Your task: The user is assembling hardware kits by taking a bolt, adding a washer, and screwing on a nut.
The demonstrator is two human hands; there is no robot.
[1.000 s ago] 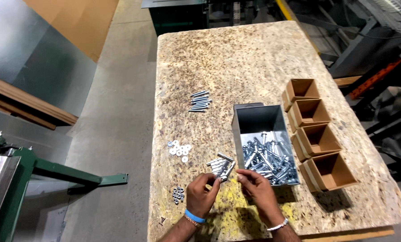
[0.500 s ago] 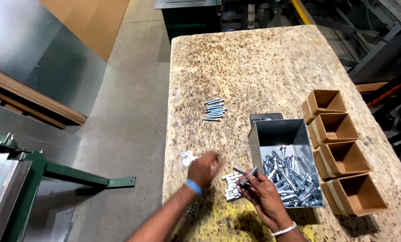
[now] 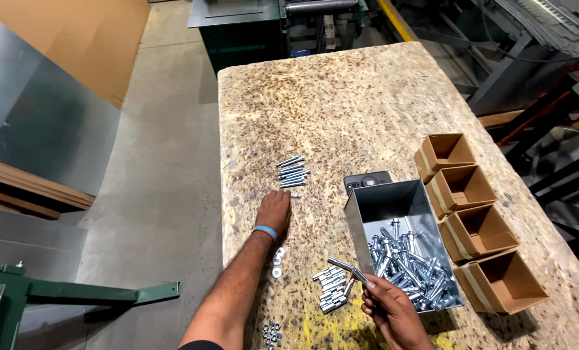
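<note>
The left hand (image 3: 274,210) lies flat, fingers together, its tips touching a short bolt (image 3: 295,196) lying crosswise just below the row of bolts (image 3: 293,172), while the right hand (image 3: 393,311), well apart beside the metal bin (image 3: 357,223), pinches one long bolt (image 3: 345,266).

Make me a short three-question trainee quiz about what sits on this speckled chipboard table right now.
1. How many open brown cardboard boxes stand in a row?
2. True or false: the grey sheet-metal bin is empty.
3. Which hand rests flat near the far row of silver bolts: A the left hand, B the right hand?

Key: 1. Four. 2. False, it holds loose bolts. 3. A.
</note>
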